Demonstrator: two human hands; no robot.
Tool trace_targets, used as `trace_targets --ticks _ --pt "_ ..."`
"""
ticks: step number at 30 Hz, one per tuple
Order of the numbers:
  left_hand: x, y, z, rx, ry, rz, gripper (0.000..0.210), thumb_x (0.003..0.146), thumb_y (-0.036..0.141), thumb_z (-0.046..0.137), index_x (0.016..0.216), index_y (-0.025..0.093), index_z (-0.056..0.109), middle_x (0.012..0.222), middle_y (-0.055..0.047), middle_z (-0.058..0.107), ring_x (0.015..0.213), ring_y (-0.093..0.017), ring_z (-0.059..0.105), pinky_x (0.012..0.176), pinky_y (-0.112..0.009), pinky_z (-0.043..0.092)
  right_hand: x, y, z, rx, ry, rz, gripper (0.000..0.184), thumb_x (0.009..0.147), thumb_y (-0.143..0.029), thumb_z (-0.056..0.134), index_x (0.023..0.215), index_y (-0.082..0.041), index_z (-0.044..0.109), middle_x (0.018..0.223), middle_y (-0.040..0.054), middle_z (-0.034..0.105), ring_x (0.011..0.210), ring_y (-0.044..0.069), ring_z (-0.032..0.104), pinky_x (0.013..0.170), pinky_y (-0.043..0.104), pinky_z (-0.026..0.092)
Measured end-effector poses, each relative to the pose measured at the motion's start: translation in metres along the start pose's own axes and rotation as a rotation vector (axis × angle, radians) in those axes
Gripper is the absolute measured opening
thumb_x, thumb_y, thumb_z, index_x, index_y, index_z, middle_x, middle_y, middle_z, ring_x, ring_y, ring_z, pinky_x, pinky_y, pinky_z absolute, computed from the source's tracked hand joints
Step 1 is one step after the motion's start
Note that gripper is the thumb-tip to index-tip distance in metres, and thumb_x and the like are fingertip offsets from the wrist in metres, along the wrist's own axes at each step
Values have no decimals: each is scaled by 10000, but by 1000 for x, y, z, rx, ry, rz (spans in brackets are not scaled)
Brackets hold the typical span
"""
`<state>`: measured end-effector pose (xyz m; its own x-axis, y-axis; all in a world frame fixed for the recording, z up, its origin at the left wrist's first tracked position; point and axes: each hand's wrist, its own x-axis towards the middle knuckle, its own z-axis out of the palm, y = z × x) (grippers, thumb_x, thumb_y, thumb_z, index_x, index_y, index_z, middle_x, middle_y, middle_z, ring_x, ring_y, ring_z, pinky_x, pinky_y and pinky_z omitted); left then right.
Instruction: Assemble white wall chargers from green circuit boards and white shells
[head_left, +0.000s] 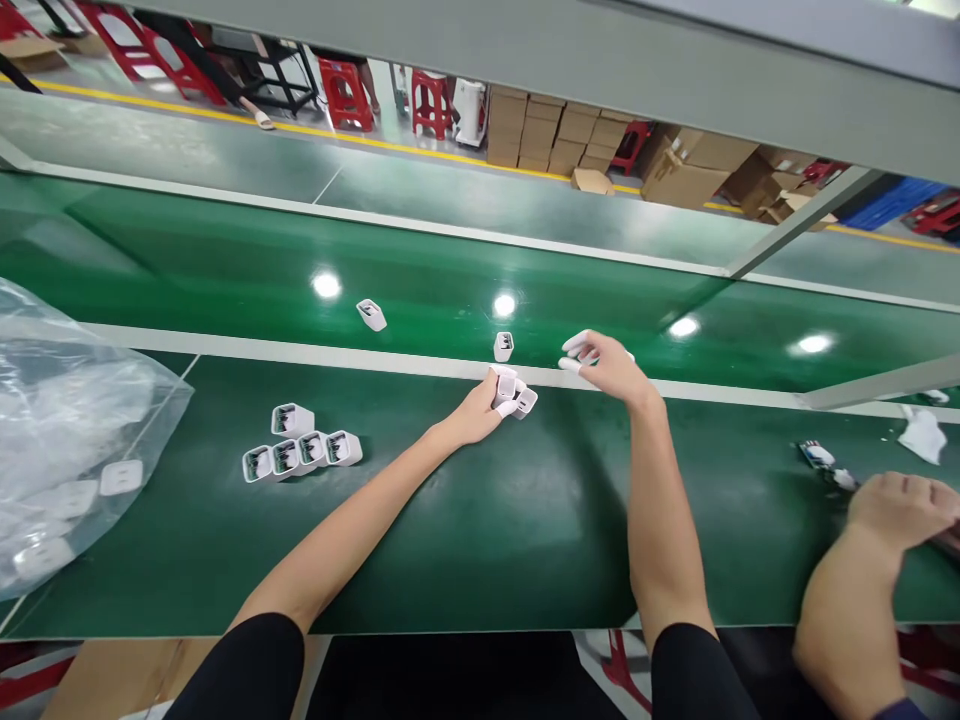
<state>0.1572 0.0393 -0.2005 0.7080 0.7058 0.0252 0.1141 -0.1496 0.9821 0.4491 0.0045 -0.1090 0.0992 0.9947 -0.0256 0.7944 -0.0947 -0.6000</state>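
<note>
Black sleeves [247, 665] are nearest, at 7 and 5 o'clock in the head view. Left hand [480, 408] pinches 2 white housings [527, 402] above the green table [465, 540]. At its 2 o'clock, the right hand [604, 362] is loosely curved, thumb and forefinger apart. From the left hand, 5 grouped housings [311, 450] lie at 9 o'clock, 1 tilted housing [371, 315] at 10.

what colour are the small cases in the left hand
White: the cases in the left hand show best in the head view, the only one.
</note>
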Motion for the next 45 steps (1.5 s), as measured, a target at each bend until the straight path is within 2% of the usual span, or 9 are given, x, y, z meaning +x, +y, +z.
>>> trace_targets --ticks 2,5,9,13,19,27,30,36,45 --pt "-2 6 0 21 -16 -9 378 991 345 641 1334 243 519 1288 -97 736 1091 -262 724 1055 -501 565 5 20 -2 -71 192 45 403 905 -429 714 1261 -238 716 1315 155 725 1213 362 650 1073 553 523" --pt "-5 13 1 24 -47 14 586 947 390 756 1461 266 505 1369 -95 727 1103 -255 738 1042 -470 581 12 39 8 -117 243 81 512 829 -418 763 1303 -233 707 1311 165 724 1265 420 629 1130 639 469" --pt "-5 11 3 107 -35 23 861 824 451 919 1569 303 514 1434 -95 713 1189 -294 729 1051 -481 589 16 33 26 -44 146 29 426 877 -387 718 1271 -228 725 1136 111 789 1155 341 704 1122 567 504" --pt "0 1 4 96 -26 1 583 874 461 876 1373 257 654 1236 -79 749 1048 -269 727 943 -453 598 7 -1 23 98 -35 -70 583 823 -346 788 1386 -237 683 1224 81 805 1031 255 731 980 425 585" --pt "3 0 6 55 47 19 535 813 456 930 1203 225 646 1117 -46 756 980 -258 718 885 -419 570 -8 -41 21 144 -427 -64 458 757 -268 773 1211 -239 720 1050 16 741 911 218 657 815 350 537" --pt "6 12 -35 144 -112 66 692 664 319 1007 1264 223 676 1321 -103 714 1229 -332 706 1091 -520 567 -8 -44 26 81 -451 -82 583 691 -364 905 1213 -231 681 1176 44 678 1056 257 652 941 397 542" --pt "9 13 -47 172 -125 69 478 737 313 942 1151 219 722 1222 -83 743 1151 -302 711 1078 -509 569 -7 -28 8 79 -374 -115 636 722 -491 940 1272 -277 704 1320 60 690 1239 298 645 1104 453 505" --pt "8 18 -59 165 -91 22 430 713 344 965 1030 229 699 1113 -59 777 1083 -290 746 1025 -499 610 11 18 16 -49 229 194 549 885 -555 740 1304 -204 680 1404 166 670 1206 342 640 1050 496 517" --pt "2 50 -72 -22 45 127 409 805 255 865 1130 240 617 1164 -76 761 1087 -242 762 1064 -492 598 25 23 50 186 287 218 495 789 -541 787 1141 -211 675 1140 126 749 1036 300 696 1039 504 560"
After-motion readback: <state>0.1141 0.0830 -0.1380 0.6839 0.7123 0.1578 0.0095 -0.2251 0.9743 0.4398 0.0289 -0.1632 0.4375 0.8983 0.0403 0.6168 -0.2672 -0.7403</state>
